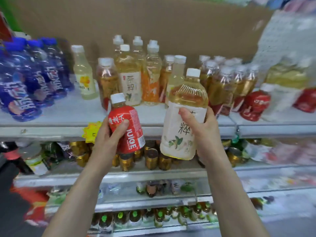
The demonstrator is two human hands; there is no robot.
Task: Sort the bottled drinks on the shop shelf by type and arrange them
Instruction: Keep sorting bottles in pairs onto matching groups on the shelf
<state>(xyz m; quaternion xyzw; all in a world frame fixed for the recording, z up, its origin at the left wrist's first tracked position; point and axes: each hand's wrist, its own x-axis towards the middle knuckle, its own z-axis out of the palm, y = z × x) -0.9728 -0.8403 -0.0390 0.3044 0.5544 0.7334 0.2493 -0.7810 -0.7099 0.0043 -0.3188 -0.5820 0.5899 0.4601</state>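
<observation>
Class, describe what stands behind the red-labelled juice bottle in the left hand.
An amber white-capped bottle and a pale-labelled tea bottle on the grey shelf; their bases are partly covered.

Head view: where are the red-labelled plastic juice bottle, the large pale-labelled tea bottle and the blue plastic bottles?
red-labelled plastic juice bottle [135,120]: head view, red label.
large pale-labelled tea bottle [172,134]: head view, lower pale label.
blue plastic bottles [34,79]: head view, one bottle's blue body.
</observation>
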